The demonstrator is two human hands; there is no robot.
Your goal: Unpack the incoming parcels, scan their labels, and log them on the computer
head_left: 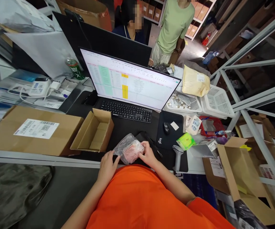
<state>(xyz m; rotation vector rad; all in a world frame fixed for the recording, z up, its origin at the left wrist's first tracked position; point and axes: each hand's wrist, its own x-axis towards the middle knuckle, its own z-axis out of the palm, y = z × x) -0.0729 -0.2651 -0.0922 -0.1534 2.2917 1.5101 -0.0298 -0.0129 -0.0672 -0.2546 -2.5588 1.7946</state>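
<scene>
Both my hands hold a small bubble-wrapped package with something pink inside, just above the near edge of the black desk mat. My left hand grips its left end, fingers curled under it. My right hand pinches its right end. A small open, empty cardboard box stands just left of the package. Beyond it are a black keyboard and a monitor showing a spreadsheet.
A large labelled carton lies at left. A mouse on its pad, a barcode scanner and a green tape dispenser sit at right, with white baskets and an open carton. Two people are behind the desk.
</scene>
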